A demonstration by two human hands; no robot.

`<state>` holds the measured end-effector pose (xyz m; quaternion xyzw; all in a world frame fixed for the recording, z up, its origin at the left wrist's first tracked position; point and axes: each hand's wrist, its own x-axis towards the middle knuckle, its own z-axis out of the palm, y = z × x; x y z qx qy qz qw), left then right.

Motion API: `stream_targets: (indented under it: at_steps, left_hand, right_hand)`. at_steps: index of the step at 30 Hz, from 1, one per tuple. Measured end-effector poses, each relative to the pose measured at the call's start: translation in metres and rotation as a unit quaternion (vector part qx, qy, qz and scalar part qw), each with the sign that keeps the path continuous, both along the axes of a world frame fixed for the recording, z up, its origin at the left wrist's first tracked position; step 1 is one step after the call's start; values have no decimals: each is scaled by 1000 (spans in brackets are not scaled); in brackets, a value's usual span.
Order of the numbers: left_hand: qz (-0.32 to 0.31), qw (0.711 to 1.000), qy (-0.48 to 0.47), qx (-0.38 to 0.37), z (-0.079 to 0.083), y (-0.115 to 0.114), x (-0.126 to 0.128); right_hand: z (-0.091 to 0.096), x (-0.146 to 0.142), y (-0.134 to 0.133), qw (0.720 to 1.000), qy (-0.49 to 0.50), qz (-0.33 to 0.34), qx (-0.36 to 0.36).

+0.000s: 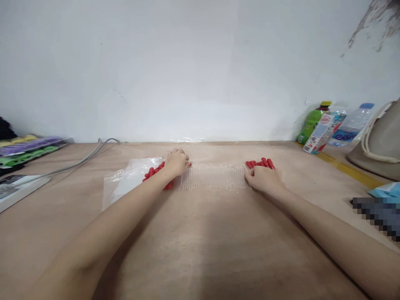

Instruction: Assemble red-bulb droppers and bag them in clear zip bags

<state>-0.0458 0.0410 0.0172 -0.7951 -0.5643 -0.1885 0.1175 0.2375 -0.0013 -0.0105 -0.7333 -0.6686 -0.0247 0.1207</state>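
A row of clear thin tubes with red caps lies across the wooden table, caps showing at both ends. My left hand rests curled on the row's left end, over the red caps there. My right hand presses with closed fingers on the right end, just below the red caps. A clear plastic bag lies flat under and left of my left hand.
A grey cable runs along the back left. Coloured trays and a booklet sit at the left edge. Bottles lean at the back right beside a beige bag. A white wall stands behind.
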Motion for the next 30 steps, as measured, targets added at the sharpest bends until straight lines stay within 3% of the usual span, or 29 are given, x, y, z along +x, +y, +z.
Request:
stream_targets:
  at_steps: [3,6,9,11,15,19,23,30]
  left_hand:
    - [12,999,12,-28,1,16,2]
    - [18,999,8,-35,4,21,5]
    - [7,1000,-11,-9,6,11,9]
    - [-18,999,-31,11,4,-5,12]
    - [-154,981,-121,0,-12,-53,16]
    - [-187,967,-172,-3,-30,-91,15]
    - [-206,958,-200,-6,-34,-100,16]
    - [-206,950,-234,-15,-33,-96,20]
  right_hand:
    - [-3,1,0,1000,-4,5,16]
    - [-8,0,0,995,0,15,100]
    - [-14,-6,-3,973,31,61,220]
    - [-17,-13,-7,955,75,130,257]
    - [-22,-30,-22,906,145,300,261]
    - [-23,-44,-37,871,152,398,246]
    - [-23,-53,-47,852,149,443,239]
    - [-23,-52,-48,851,152,445,235]
